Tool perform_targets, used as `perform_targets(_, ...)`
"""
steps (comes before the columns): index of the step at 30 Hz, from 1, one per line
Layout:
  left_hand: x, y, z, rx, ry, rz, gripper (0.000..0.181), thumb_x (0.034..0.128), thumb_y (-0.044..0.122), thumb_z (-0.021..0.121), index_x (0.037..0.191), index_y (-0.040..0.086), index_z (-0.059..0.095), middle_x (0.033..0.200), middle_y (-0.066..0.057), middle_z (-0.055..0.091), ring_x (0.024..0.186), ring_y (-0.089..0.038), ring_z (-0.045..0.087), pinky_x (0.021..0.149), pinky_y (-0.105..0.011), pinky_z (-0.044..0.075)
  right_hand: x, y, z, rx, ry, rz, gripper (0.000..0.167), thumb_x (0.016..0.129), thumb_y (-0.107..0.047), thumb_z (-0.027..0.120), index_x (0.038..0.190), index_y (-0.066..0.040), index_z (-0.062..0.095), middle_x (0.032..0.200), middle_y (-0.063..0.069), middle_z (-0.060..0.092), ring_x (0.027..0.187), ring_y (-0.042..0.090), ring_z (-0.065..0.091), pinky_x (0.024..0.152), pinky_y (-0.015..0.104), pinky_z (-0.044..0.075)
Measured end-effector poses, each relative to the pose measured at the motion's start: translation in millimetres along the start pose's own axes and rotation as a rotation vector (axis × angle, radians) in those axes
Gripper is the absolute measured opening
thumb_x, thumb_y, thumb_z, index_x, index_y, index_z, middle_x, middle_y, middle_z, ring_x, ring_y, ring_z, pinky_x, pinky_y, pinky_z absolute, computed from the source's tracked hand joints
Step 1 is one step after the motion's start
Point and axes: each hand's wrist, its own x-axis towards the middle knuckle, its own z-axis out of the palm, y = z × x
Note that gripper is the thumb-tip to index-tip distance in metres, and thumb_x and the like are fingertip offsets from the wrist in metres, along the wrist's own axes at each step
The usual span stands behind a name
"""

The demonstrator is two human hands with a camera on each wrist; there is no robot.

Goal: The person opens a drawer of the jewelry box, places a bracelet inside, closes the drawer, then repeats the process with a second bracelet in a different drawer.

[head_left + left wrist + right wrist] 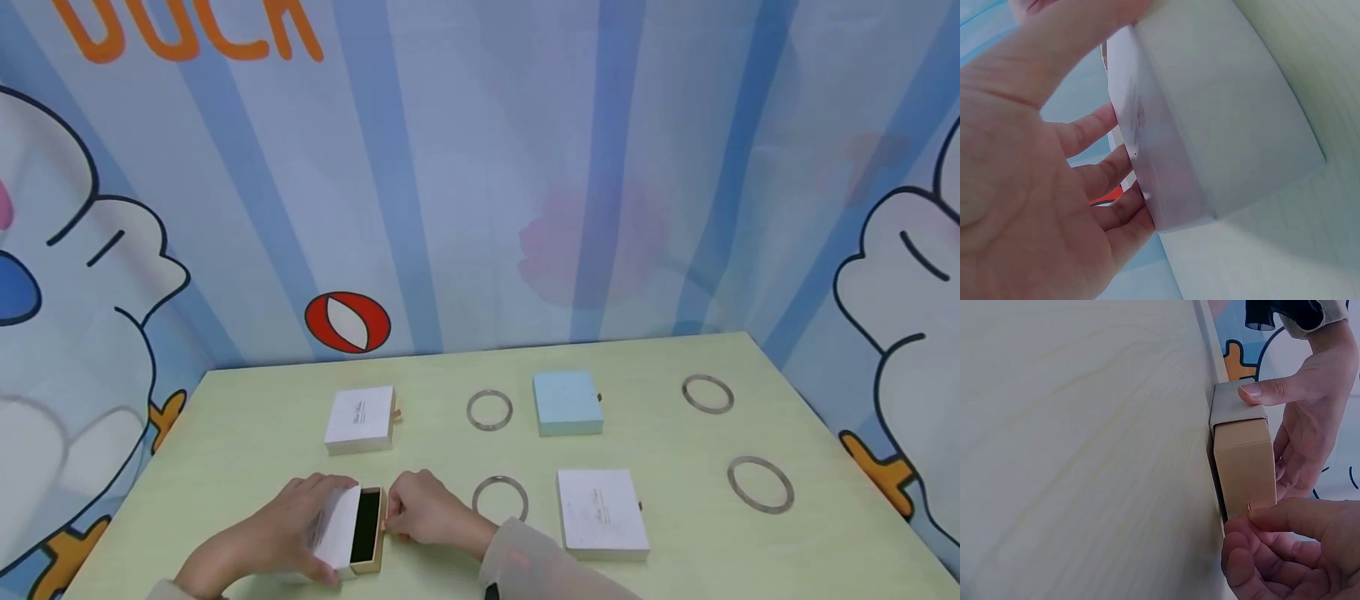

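At the front left of the table, my left hand (281, 529) grips a white drawer box (337, 529) by its sleeve, thumb on the near side and fingers on the far side. The box's tan inner drawer (1244, 465) sticks partway out to the right, showing a dark lining (366, 527) with nothing visible on it. My right hand (427, 510) pinches the small pull tab (1250, 506) on the drawer's front between thumb and index finger. In the left wrist view the sleeve (1229, 119) fills the middle, and the drawer is mostly hidden.
A white box (360, 421) stands at the back left, a light blue box (567, 404) at the back middle, another white box (602, 512) right of my right forearm. Several ring-shaped bangles lie about, including one (501, 478) partly behind that forearm and one (760, 507) at right.
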Motion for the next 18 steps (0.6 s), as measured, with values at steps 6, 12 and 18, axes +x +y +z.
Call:
perform_targets(6, -0.3, 1.9, 0.2, -0.038, -0.018, -0.036, 0.104, 0.0572, 0.043, 0.095, 0.140, 0.004, 0.045, 0.133, -0.011, 0.051, 0.110, -0.030, 0.045, 0.090, -0.054, 0.041, -1.0, -0.4, 1.5, 0.030, -0.003, 0.015, 0.030, 0.085, 0.002, 0.073, 0.059, -0.008, 0.062, 0.045, -0.008, 0.051, 0.040, 0.004, 0.042, 0.042, 0.018, 0.034)
perform_targets(12, 1.2, 3.3, 1.0, -0.086, -0.030, -0.106, 0.105, 0.0567, 0.043, 0.096, 0.141, 0.006, 0.045, 0.133, -0.011, 0.051, 0.111, -0.031, 0.044, 0.092, -0.058, 0.041, -1.1, -1.0, 0.4, 0.054, -0.006, 0.017, 0.027, 0.085, 0.004, 0.072, 0.060, -0.005, 0.063, 0.045, -0.005, 0.052, 0.039, 0.005, 0.042, 0.042, 0.018, 0.033)
perform_targets(18, 2.8, 2.8, -0.3, -0.088, -0.030, -0.116, 0.104, 0.0573, 0.042, 0.096, 0.141, 0.007, 0.045, 0.132, -0.010, 0.051, 0.111, -0.030, 0.043, 0.091, -0.058, 0.042, 0.2, -0.5, -0.8, 0.056, -0.004, 0.009, 0.028, 0.085, 0.004, 0.072, 0.060, -0.005, 0.063, 0.045, -0.005, 0.053, 0.039, 0.005, 0.043, 0.042, 0.018, 0.033)
